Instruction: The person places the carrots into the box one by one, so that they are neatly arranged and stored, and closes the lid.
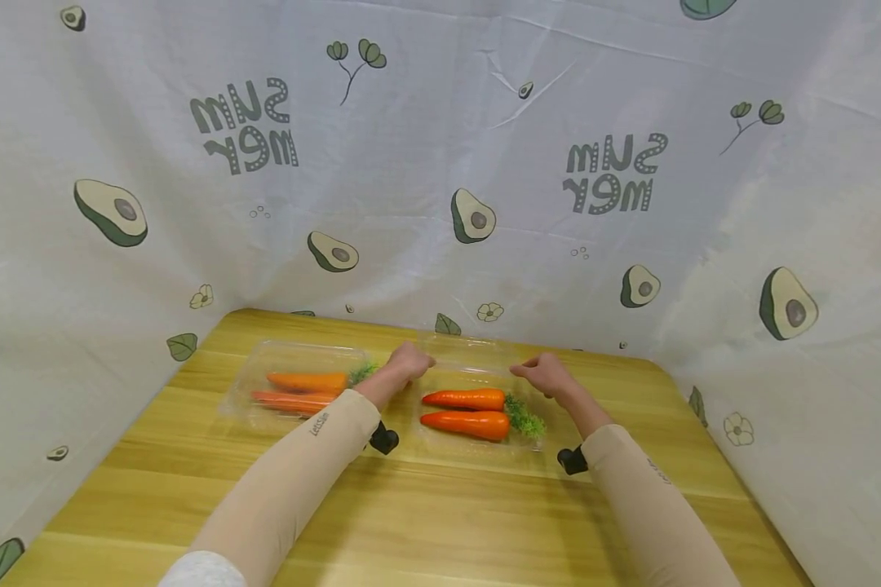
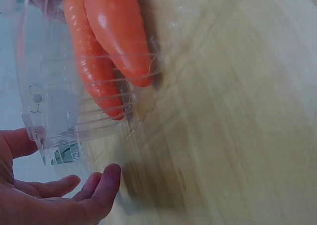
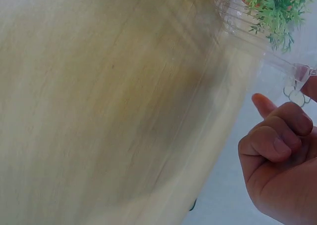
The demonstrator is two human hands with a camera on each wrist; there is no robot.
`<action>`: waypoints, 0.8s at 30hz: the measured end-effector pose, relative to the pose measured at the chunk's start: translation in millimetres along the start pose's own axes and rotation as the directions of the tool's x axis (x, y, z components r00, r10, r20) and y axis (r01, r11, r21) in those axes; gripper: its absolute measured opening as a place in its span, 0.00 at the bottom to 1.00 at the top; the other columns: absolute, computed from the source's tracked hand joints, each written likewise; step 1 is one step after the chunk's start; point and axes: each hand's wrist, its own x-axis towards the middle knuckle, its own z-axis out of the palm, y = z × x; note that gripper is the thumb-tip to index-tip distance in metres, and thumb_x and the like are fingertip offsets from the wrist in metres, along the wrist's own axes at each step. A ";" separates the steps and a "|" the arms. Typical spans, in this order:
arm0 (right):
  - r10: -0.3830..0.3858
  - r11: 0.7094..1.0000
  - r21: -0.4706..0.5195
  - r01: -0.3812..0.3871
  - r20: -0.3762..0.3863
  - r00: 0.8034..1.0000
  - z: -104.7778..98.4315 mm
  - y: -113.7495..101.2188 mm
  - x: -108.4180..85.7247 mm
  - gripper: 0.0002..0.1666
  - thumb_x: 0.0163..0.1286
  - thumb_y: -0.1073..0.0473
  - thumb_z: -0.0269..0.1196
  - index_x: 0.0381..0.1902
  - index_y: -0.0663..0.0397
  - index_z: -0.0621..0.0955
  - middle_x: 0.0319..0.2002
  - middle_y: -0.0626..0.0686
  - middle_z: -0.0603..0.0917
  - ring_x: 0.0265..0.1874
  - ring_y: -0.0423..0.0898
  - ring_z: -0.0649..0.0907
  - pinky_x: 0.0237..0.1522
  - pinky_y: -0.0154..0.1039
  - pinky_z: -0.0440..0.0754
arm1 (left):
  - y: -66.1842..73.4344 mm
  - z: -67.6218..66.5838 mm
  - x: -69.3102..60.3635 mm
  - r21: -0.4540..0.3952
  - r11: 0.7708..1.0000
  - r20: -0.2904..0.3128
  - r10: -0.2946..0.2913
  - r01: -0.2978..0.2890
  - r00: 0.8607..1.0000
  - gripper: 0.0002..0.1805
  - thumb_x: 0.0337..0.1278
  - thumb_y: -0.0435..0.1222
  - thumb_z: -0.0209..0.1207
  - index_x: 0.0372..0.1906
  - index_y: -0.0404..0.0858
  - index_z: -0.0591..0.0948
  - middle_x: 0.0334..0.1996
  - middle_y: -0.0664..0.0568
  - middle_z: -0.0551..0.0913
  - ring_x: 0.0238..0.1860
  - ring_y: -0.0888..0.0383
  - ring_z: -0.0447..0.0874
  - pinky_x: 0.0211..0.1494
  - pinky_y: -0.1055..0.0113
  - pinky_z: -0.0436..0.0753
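Observation:
A clear plastic clamshell box lies with its lid folded back at the far side. Inside rest two orange carrots with green leafy tops pointing right. My left hand pinches the box at its far left corner; in the left wrist view the other fingers spread below the corner. At the far right corner my right hand pinches the plastic rim. In the right wrist view its remaining fingers are curled in, and the pinching tips are partly cut off by the frame edge.
Left of my left forearm, a second clear plastic box holds more orange carrots, partly hidden by the arm. The wooden table ends at a patterned white cloth hanging behind and at both sides.

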 end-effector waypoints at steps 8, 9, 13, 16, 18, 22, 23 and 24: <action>0.008 0.999 0.040 -0.008 -0.004 1.000 2.2 1.0 1.0 0.28 0.76 0.52 0.59 0.61 0.71 0.79 0.12 0.42 0.57 0.10 0.39 0.56 0.17 0.34 0.61 | 1.2 3.7 0.4 0.006 1.000 0.000 0.008 -0.008 1.000 0.14 0.67 0.35 0.61 0.26 0.37 0.74 0.20 0.52 0.63 0.18 0.58 0.59 0.23 0.66 0.65; 0.009 0.999 0.046 -0.009 -0.006 1.000 2.2 0.6 0.7 0.28 0.76 0.52 0.59 0.61 0.71 0.78 0.12 0.43 0.57 0.10 0.39 0.56 0.17 0.34 0.61 | 1.3 3.6 0.0 0.010 1.000 0.005 0.010 -0.010 1.000 0.15 0.68 0.36 0.61 0.24 0.38 0.72 0.19 0.53 0.62 0.16 0.58 0.58 0.22 0.66 0.65; 0.012 0.998 0.062 -0.010 -0.037 0.999 3.0 -0.9 -1.2 0.29 0.75 0.52 0.60 0.61 0.72 0.78 0.19 0.50 0.73 0.11 0.38 0.56 0.18 0.34 0.60 | 1.3 1.9 -2.2 0.041 0.999 0.022 0.025 -0.026 0.999 0.11 0.70 0.37 0.59 0.32 0.33 0.78 0.15 0.54 0.61 0.12 0.60 0.54 0.18 0.67 0.62; 0.015 0.997 0.076 -0.011 -0.060 0.998 3.3 -1.2 -2.6 0.29 0.74 0.52 0.61 0.61 0.72 0.77 0.41 0.64 0.85 0.12 0.38 0.56 0.18 0.34 0.61 | 1.4 -0.2 -5.4 0.045 0.998 0.020 0.051 -0.051 0.999 0.22 0.70 0.36 0.58 0.62 0.28 0.76 0.27 0.49 0.77 0.14 0.59 0.57 0.21 0.66 0.64; 0.020 0.996 0.091 -0.014 -0.068 0.998 2.9 -0.9 -3.1 0.28 0.74 0.53 0.62 0.61 0.72 0.77 0.55 0.69 0.81 0.12 0.39 0.57 0.19 0.34 0.61 | 1.8 -1.3 -8.2 0.044 0.996 0.000 0.073 -0.073 0.997 0.32 0.69 0.35 0.58 0.74 0.31 0.66 0.47 0.43 0.83 0.23 0.58 0.65 0.28 0.66 0.69; 0.024 0.993 0.118 -0.015 -0.083 0.996 1.4 0.5 -3.6 0.26 0.73 0.54 0.63 0.58 0.71 0.77 0.56 0.68 0.80 0.14 0.39 0.59 0.20 0.34 0.62 | 3.4 -2.3 -12.6 0.060 0.993 -0.058 0.102 -0.098 0.993 0.29 0.66 0.31 0.56 0.72 0.30 0.69 0.69 0.41 0.73 0.44 0.52 0.74 0.39 0.65 0.73; 0.027 0.992 0.124 -0.015 -0.092 0.995 1.0 0.6 -3.6 0.25 0.72 0.54 0.63 0.57 0.70 0.77 0.52 0.66 0.81 0.15 0.38 0.60 0.21 0.34 0.62 | 3.7 -2.1 -12.9 0.059 0.993 -0.074 0.105 -0.101 0.992 0.28 0.65 0.29 0.55 0.70 0.30 0.70 0.66 0.40 0.75 0.44 0.50 0.75 0.39 0.65 0.73; 0.027 0.992 0.128 -0.014 -0.099 0.995 0.7 0.7 -3.7 0.25 0.72 0.54 0.63 0.56 0.70 0.77 0.47 0.63 0.81 0.15 0.38 0.60 0.21 0.34 0.63 | 4.2 -1.9 -13.2 0.054 0.993 -0.089 0.107 -0.102 0.990 0.27 0.63 0.27 0.54 0.68 0.30 0.72 0.64 0.39 0.77 0.44 0.50 0.76 0.37 0.65 0.74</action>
